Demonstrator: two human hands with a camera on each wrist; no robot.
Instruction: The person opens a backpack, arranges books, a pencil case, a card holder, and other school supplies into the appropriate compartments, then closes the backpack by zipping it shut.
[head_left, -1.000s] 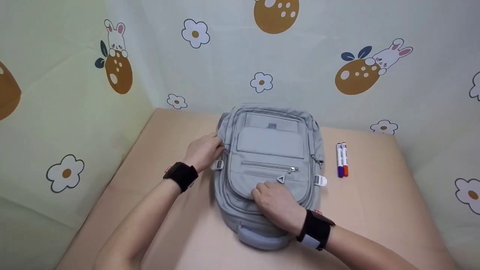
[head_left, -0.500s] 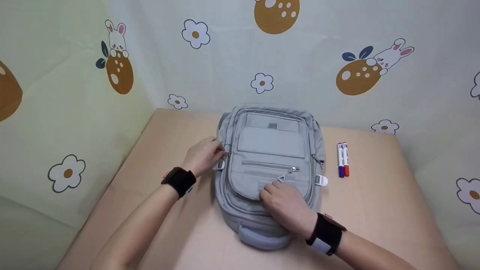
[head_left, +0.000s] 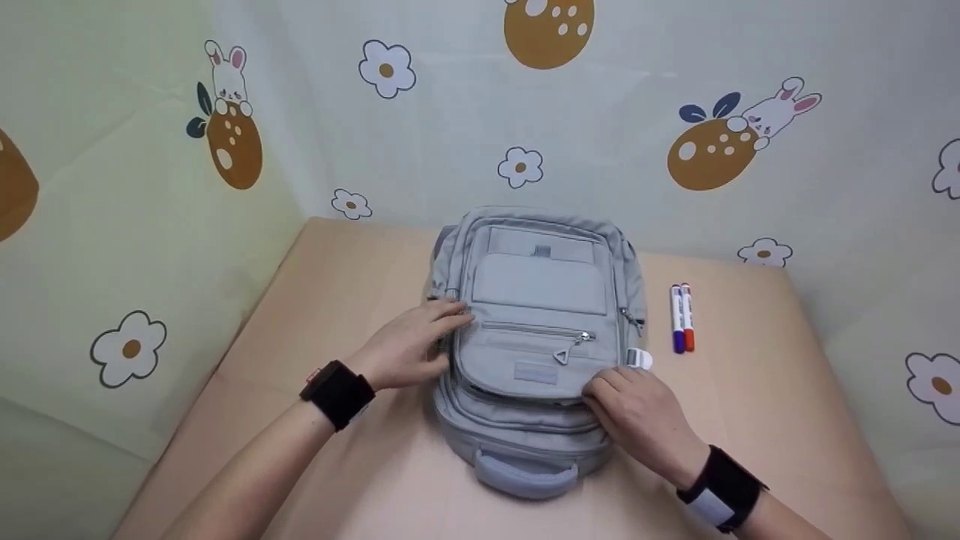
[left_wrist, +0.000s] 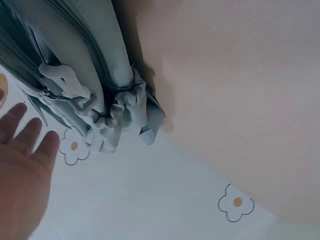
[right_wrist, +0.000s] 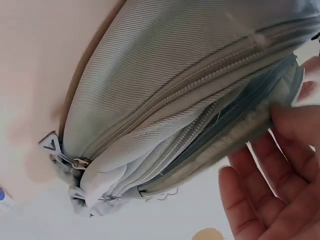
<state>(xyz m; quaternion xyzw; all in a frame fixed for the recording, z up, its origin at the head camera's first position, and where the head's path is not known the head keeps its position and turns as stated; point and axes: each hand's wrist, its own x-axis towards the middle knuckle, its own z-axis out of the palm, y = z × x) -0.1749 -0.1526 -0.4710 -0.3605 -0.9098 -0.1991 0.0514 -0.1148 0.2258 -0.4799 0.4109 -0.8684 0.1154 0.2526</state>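
Observation:
A grey backpack [head_left: 540, 300] lies front up on the beige table [head_left: 337, 255], its carry handle [head_left: 525, 476] toward me. My left hand [head_left: 439, 326] rests with straight fingers on the pack's left edge beside the front pocket. At the pocket's lower right corner my right hand [head_left: 606, 390] pinches the zipper pull, thumb and fingers curled. A dark gap runs along the pocket's lower seam. In the right wrist view that gap [right_wrist: 215, 135] shows in the backpack [right_wrist: 165, 75], with my fingers [right_wrist: 292, 120] at its end. The left wrist view shows the backpack's side [left_wrist: 75, 60] and my straight fingers [left_wrist: 30, 135].
Two markers [head_left: 681, 319], one purple-capped and one orange-capped, lie side by side to the right of the pack. Patterned walls [head_left: 150, 187] close in the table at the back and on both sides. A white buckle [head_left: 639, 358] sticks out at the pack's right side.
My right hand has slid from the middle of the pocket's lower edge to its right corner, and the seam has opened behind it. My left hand has shifted down onto the pocket's left edge.

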